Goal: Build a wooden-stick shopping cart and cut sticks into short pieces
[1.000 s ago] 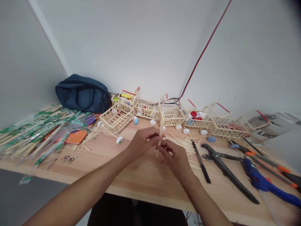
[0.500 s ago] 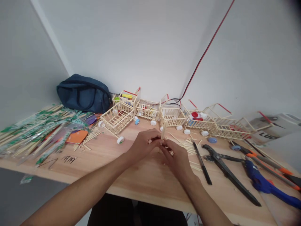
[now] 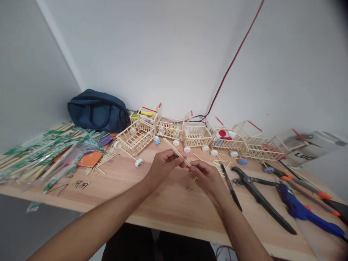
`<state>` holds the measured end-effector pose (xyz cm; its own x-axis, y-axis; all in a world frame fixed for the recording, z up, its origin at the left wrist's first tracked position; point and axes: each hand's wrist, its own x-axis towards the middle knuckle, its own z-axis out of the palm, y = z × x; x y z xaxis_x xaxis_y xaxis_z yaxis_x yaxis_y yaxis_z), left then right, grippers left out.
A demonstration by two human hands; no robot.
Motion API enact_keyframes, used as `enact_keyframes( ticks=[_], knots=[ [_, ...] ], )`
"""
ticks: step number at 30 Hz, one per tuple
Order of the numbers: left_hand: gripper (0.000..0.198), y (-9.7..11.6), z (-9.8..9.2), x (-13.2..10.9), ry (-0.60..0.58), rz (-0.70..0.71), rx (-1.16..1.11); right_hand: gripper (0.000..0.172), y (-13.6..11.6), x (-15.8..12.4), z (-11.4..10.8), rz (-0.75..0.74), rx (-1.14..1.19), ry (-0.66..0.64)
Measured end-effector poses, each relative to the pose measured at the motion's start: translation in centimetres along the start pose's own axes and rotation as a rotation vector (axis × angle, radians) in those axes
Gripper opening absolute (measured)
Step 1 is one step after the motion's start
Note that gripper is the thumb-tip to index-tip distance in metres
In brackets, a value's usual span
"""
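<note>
From my remote seat I look down at the wooden table (image 3: 174, 206), which is the largest thing before me. On its left side lies the pile of packed sticks (image 3: 40, 156), and behind this pile, the blue bag (image 3: 98, 110). Small stick carts (image 3: 197, 137) stand in a row along the wall. My left hand (image 3: 163, 166) and my right hand (image 3: 206, 177) are close together, above the middle of the table. On the right side lie the black pliers (image 3: 261, 197) and, beside them, the blue glue gun (image 3: 296, 208). The pen (image 3: 231, 188) is just beyond my right wrist. The held stick (image 3: 174, 148) is pinched in my left fingers, slanting up toward the carts; I cannot tell if it is single or double. My right fingertips are at its lower end, but whether they grip it, I cannot tell.
</note>
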<state>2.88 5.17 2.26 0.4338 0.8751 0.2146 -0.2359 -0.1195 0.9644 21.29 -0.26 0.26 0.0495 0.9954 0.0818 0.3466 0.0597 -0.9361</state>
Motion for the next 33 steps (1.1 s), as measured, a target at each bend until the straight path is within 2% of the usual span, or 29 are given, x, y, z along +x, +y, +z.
enact_keyframes(
  ticks=[4, 7, 8, 10, 12, 13, 14, 16, 19, 21, 24, 28, 30, 33],
  knots=[
    [0.022, 0.1, 0.5, -0.5, 0.015, -0.048, -0.075, 0.034, -0.9, -0.3, -0.8, 0.017, 0.026, 0.034],
    [0.025, 1.1, -0.2, -1.4, -0.002, -0.088, -0.012, 0.033, -0.8, -0.6, -1.4, 0.007, -0.058, 0.024],
    [0.026, 1.6, -0.7, -1.8, 0.027, -0.084, 0.05, 0.032, -0.6, -0.6, -1.5, -0.001, -0.098, 0.017],
    [0.027, 2.9, -2.1, -3.0, 0.172, -0.014, 0.224, 0.027, -0.2, -0.7, -1.4, -0.038, -0.189, 0.0],
    [0.026, 4.1, -3.4, -4.4, 0.344, 0.144, 0.465, 0.023, 0.1, -0.8, -1.0, -0.102, -0.264, -0.036],
    [0.025, 4.5, -3.8, -5.0, 0.376, 0.226, 0.608, 0.021, 0.1, -0.8, -0.8, -0.134, -0.288, -0.062],
    [0.024, 4.8, -4.1, -5.7, 0.357, 0.28, 0.755, 0.021, 0.0, -0.9, -0.6, -0.165, -0.303, -0.094],
    [0.021, 4.9, -4.1, -6.7, 0.168, 0.264, 1.041, 0.021, -0.3, -1.0, -0.1, -0.231, -0.322, -0.159],
    [0.022, 4.0, -3.4, -7.9, -0.174, 0.03, 1.31, 0.023, -0.7, -0.9, 0.4, -0.38, -0.37, -0.232],
    [0.026, 3.2, -2.9, -8.6, -0.268, -0.072, 1.363, 0.025, -0.8, -0.9, 0.6, -0.482, -0.416, -0.243],
    [0.029, 2.5, -2.3, -9.6, -0.271, -0.141, 1.359, 0.027, -0.8, -1.0, 0.9, -0.56, -0.485, -0.244],
    [0.031, 2.6, -2.0, -10.4, -0.208, -0.241, 1.336, 0.025, -0.9, -1.1, 1.2, -0.569, -0.53, -0.229],
    [0.032, 3.0, -2.6, -10.5, -0.126, -0.207, 1.286, 0.02, -0.8, -1.1, 1.1, -0.548, -0.508, -0.109],
    [0.033, 4.0, -4.8, -10.0, 0.082, -0.059, 1.207, 0.041, -0.4, -0.9, 0.8, -0.483, -0.437, 0.136]
  ],
)
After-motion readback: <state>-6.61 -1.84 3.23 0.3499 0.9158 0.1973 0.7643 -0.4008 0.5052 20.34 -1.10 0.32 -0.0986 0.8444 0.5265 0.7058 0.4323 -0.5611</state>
